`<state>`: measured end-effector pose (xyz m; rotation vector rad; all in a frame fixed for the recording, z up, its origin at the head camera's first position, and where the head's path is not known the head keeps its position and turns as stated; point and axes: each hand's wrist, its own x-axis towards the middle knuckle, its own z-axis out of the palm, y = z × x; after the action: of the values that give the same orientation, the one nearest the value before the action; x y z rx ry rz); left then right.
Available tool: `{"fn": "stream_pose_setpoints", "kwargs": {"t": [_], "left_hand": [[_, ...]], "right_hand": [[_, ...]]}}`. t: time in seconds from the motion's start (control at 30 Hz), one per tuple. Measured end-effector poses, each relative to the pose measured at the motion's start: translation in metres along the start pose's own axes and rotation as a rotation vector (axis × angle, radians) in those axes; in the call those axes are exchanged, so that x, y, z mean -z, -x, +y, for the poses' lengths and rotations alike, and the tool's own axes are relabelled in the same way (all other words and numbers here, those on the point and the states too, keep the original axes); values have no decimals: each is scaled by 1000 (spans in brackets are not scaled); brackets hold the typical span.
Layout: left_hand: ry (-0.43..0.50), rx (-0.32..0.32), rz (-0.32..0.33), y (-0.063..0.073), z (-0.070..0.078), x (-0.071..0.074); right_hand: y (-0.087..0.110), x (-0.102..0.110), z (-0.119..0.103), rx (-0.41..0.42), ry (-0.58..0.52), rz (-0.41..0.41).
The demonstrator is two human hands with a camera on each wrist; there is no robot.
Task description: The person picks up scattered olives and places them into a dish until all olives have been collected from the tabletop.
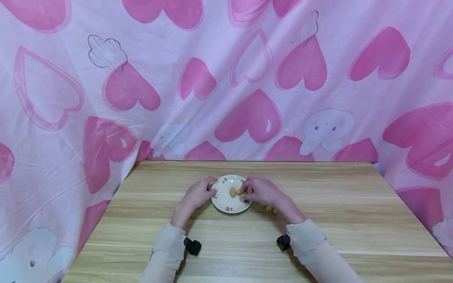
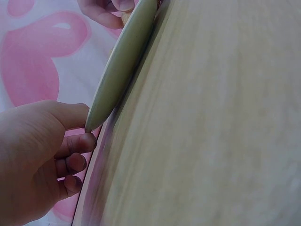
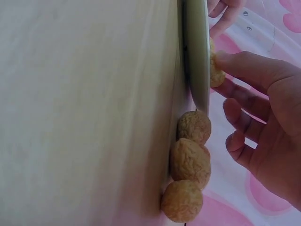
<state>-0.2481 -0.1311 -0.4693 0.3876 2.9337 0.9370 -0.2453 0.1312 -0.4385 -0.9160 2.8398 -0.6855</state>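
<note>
A white plate (image 1: pixel 226 206) with small printed figures lies on the table, and several tan walnuts (image 1: pixel 232 192) rest on it. My left hand (image 1: pixel 196 193) pinches the plate's left rim between thumb and forefinger, as the left wrist view shows. My right hand (image 1: pixel 263 192) is over the plate's right side. There its thumb and forefinger pinch a walnut (image 3: pixel 217 73) low above or on the plate; which cannot be told. Beside the plate's right edge, partly hidden by the right hand in the head view, more wrinkled walnuts (image 3: pixel 190 162) lie in a row on the table.
The wood-grain table (image 1: pixel 148 236) ends at a pink heart-patterned cloth (image 1: pixel 240 78) hanging behind it and along both sides. Dark wrist cameras (image 1: pixel 192 246) sit at both cuffs, above the tabletop.
</note>
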Motion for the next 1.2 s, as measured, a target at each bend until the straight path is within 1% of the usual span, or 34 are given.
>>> {"fn": "stream_pose_setpoints", "kwargs": {"t": [0.1,0.27,0.47,0.63,0.87,1.07,1.2], "left_hand": [[-7,-10,9,-1,1,0],[-19,-17,12,-1,1,0],[-13,-14,12,-2,1,1],[-9,-11,6,0,1,3],[7,-1,3,2,1,3],[6,-3,-2,2,0,0],[8,-7,-5,1,0,0]], "right_hand": [[1,2,0,0,-5,5],[6,12,-4,-27,-36,23],[14,26,-5,-103,-87,46],[20,28,1,-169,-110,54],[30,28,13,-200,-135,76],[41,26,25,-282,-162,108],[45,26,30,-296,-193,117]]}}
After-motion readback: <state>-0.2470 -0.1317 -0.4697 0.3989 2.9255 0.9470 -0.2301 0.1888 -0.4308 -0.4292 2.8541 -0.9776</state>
